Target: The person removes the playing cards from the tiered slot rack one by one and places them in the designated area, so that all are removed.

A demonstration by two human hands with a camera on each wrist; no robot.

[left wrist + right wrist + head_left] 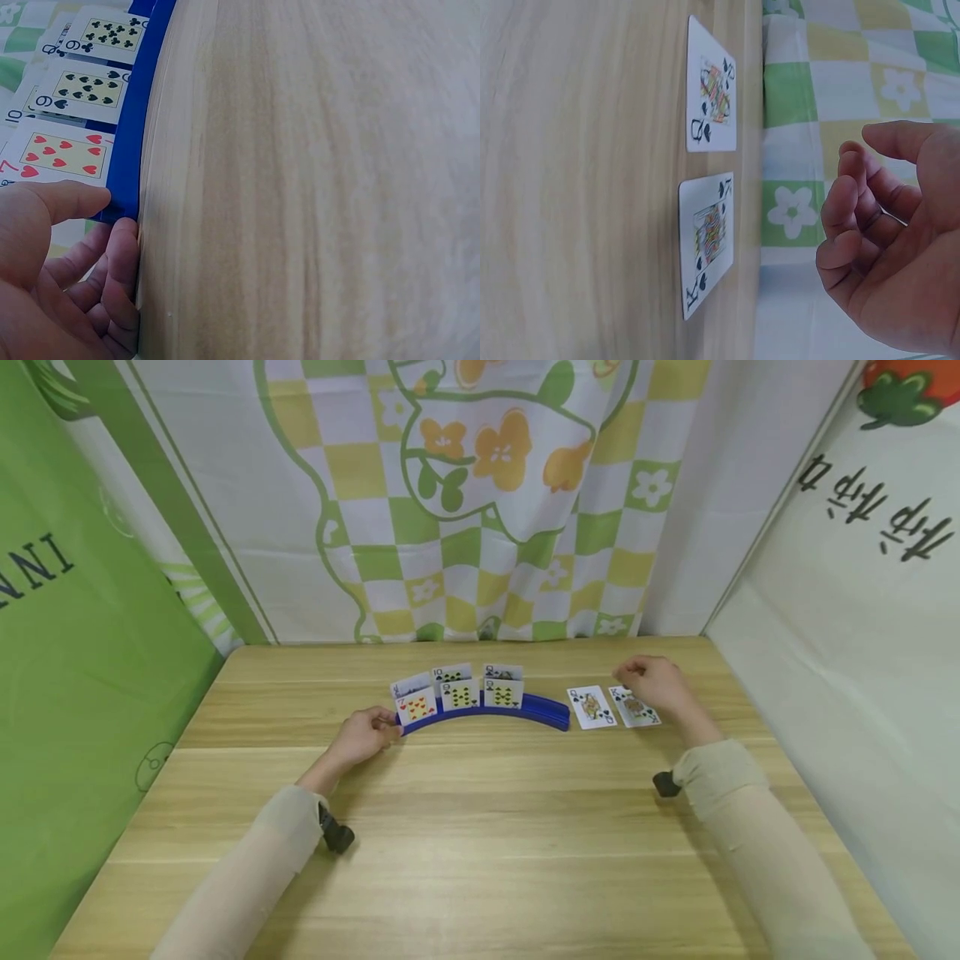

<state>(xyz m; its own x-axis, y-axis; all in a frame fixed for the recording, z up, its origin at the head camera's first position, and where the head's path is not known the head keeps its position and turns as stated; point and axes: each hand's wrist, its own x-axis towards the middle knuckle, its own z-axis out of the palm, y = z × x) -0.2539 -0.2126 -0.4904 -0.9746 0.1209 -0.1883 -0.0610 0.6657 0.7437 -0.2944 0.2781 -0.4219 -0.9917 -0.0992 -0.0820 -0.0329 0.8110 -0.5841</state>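
Left hand on the card rack, right hand above two loose cards.

I see my left hand (365, 735) pinching the left end of the curved blue card rack (525, 707), which stands near the table's (480, 827) far edge holding six cards. My right hand (654, 683) hovers loosely curled, gripping nothing, over the king (634, 707), which lies flat beside the queen (591, 707), right of the rack.

Curved blue plastic card rack (525, 707): lies on the table before you, arc bowed away, your left hand (362, 737) pinching its left end. It holds cards upright in two rows.

Two face-up court cards, queen (591, 707) and king (634, 707): flat, side by side, right of the rack.
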